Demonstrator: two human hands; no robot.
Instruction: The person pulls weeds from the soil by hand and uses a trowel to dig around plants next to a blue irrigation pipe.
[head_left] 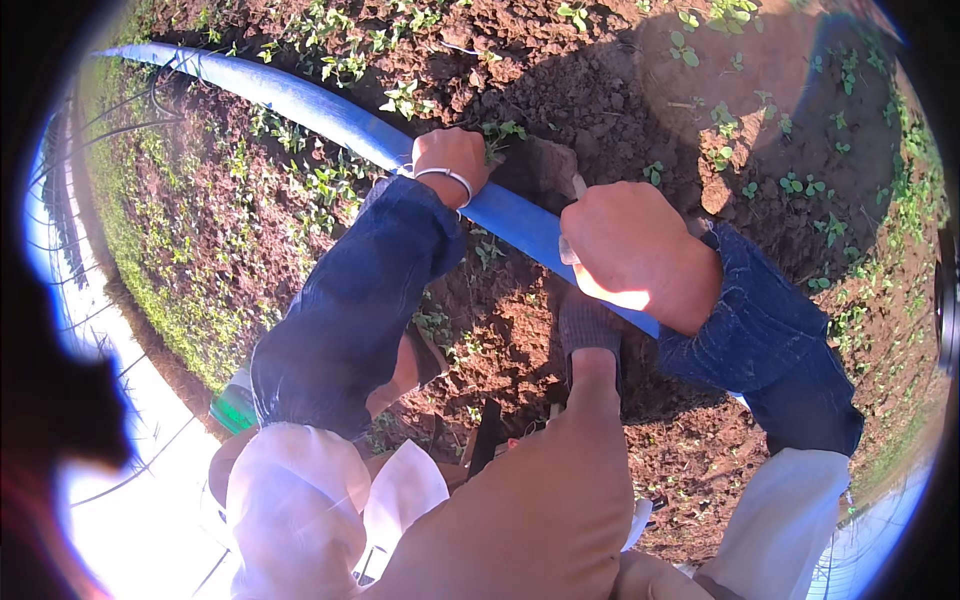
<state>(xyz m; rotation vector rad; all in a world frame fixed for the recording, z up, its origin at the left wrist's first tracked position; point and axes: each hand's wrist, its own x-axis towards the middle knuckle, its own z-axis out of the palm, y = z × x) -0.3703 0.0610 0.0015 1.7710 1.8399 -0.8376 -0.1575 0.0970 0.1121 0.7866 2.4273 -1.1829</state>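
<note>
My left hand (452, 162), with a pale band at its wrist, is closed just above a blue hose (350, 128). A small green weed (500, 135) shows right beside its fingers; the fingertips are hidden, but the hand seems to grip the plant. My right hand (640, 250) is a fist over the lower stretch of the hose, wrapped round the handle of a small hand tool. From the fist a thin shank leads to a soil-coloured blade (552, 165) resting at the ground near the left hand. Its exact kind is hard to make out.
Reddish-brown soil (520, 340) with scattered seedlings (405, 98) surrounds the hose. My foot in a dark grey sock or shoe (588, 325) stands just below it. At the lower left are a green object (235, 405) and thin dark wires (120, 125). Shadow covers the upper right.
</note>
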